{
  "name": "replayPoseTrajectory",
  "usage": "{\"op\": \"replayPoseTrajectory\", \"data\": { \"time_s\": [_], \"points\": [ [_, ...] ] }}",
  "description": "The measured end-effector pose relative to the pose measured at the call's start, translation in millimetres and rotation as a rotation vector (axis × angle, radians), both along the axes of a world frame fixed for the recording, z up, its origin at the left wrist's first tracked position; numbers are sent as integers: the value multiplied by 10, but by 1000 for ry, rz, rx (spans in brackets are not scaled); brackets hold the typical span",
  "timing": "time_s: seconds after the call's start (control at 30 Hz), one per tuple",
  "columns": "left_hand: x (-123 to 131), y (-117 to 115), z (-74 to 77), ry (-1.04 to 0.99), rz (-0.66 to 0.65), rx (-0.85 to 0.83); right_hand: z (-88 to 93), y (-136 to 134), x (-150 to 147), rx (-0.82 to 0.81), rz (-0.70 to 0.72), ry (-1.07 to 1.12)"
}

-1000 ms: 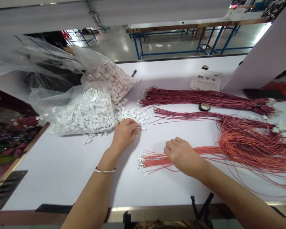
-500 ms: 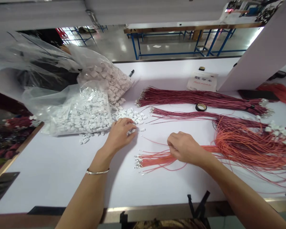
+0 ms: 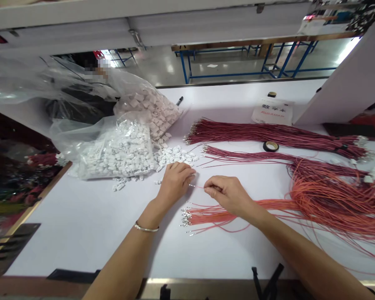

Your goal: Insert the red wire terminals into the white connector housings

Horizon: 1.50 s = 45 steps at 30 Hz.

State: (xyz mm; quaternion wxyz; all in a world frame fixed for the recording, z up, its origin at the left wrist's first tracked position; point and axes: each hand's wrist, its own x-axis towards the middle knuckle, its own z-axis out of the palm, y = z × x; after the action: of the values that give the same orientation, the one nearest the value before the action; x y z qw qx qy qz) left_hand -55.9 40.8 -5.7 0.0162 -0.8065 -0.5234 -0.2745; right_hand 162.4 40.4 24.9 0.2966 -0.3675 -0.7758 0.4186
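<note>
My right hand (image 3: 227, 192) is closed in a pinch on a single orange wire (image 3: 199, 187), whose metal tip points left toward my other hand. Facing it, my left hand (image 3: 176, 180) has thumb and fingers together on a small white plastic connector (image 3: 193, 175), mostly covered by the fingertips. The wire's tip is just below the left fingertips; whether it touches the connector I cannot tell. Below the right hand lies a bundle of orange wires (image 3: 206, 216) with metal terminals at its left end. A pile of loose white connectors (image 3: 176, 155) lies behind the left hand.
Clear bags of white connectors (image 3: 125, 150) and pinkish connectors (image 3: 153, 106) stand at the left. Dark red wire bundles (image 3: 253, 132) stretch across the back, beside a tape roll (image 3: 271, 146). A paper packet (image 3: 273, 111) lies near a slanted post (image 3: 346, 75).
My left hand has left the connector pile, moving right and nearer, with a connector in its fingers. My right hand has moved left with the wire, bringing the two hands close together.
</note>
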Motion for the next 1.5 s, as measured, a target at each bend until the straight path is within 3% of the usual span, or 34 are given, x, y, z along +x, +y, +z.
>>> {"op": "replayPoseTrajectory", "data": {
  "time_s": [0.1, 0.2, 0.37, 0.63, 0.83, 1.5],
  "points": [
    [69, -70, 29, -236, -33, -13, -48, -3, 16, 21, -150, 83],
    [178, -158, 74, -452, -23, -158, -128, -19, 83, 83, -269, 116],
    [320, -227, 110, -706, -7, -371, -210, -6, 160, 244, -272, 107],
    [383, -236, 99, -1017, 21, -645, -235, 37, 182, 346, -252, 119],
    [428, -241, 144, -1062, -2, -707, -243, 66, 191, 522, -225, 34],
    [419, -248, 164, -903, -29, -612, -235, 60, 168, 554, -178, 22]
  ]
}}
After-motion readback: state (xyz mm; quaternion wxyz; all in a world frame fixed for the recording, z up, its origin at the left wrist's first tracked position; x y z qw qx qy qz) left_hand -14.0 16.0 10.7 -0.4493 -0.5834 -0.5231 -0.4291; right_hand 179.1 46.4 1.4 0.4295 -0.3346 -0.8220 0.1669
